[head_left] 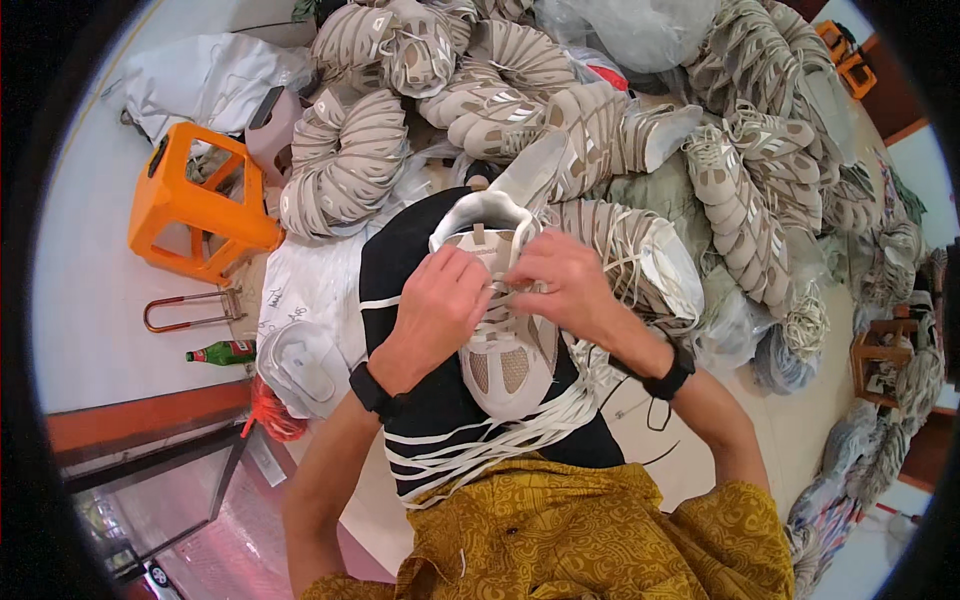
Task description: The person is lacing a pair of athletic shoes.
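A beige sneaker [510, 385] with mesh toe panels rests on black cloth [400, 270] over my lap, its toe toward me. Both hands meet over its tongue and eyelets. My left hand [443, 312] is closed in a pinch at the eyelet row on the left side. From the other side my right hand [562, 282] pinches the shoelace, fingers curled and thumb pointing inward. The fingertips cover part of the lace. A bundle of loose pale laces [520, 425] lies across my lap below the toe.
Curved stacks of beige shoe uppers [345, 165] surround the far side, with more stacks [740, 220] at the right. An orange stool [195, 205], a green bottle [222, 352] and a white plastic container [300, 368] are at the left. A wooden stool [880, 360] stands far right.
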Demonstrator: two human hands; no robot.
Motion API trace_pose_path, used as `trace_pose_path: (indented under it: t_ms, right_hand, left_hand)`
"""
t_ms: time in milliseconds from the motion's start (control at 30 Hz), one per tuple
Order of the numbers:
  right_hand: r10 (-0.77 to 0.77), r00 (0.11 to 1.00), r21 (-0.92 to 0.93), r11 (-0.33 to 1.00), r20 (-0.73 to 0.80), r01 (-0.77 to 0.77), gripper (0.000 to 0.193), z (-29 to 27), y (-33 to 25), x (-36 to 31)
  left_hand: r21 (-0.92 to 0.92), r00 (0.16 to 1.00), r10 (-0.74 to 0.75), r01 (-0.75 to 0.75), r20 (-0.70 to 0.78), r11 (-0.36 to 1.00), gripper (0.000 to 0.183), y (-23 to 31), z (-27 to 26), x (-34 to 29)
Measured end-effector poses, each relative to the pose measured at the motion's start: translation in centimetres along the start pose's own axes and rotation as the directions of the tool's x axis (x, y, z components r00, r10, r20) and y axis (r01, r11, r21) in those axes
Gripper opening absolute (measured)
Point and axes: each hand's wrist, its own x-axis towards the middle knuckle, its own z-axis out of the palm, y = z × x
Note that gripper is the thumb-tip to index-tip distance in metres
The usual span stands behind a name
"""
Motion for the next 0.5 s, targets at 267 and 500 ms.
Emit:
trace_pose_path:
  t_ms: [267, 500]
  right_hand:
    - [0.458, 0.783, 0.373, 0.7, 0.42, -0.61, 0.009, 1.3, 0.2, 0.8]
    - [0.306, 0.547, 0.424, 0.387, 0.779, -0.819, 0.007, -0.8, 1.7, 2.0]
  left_hand:
    - [0.161, 0.979, 0.206, -0.204, 0.007, 0.966, 0.017, -0.1, 0.1, -0.2]
    - [0.099, 0.973, 0.231, -0.23, 0.005, 0.968, 0.016, -0.4, -0.1, -0.5]
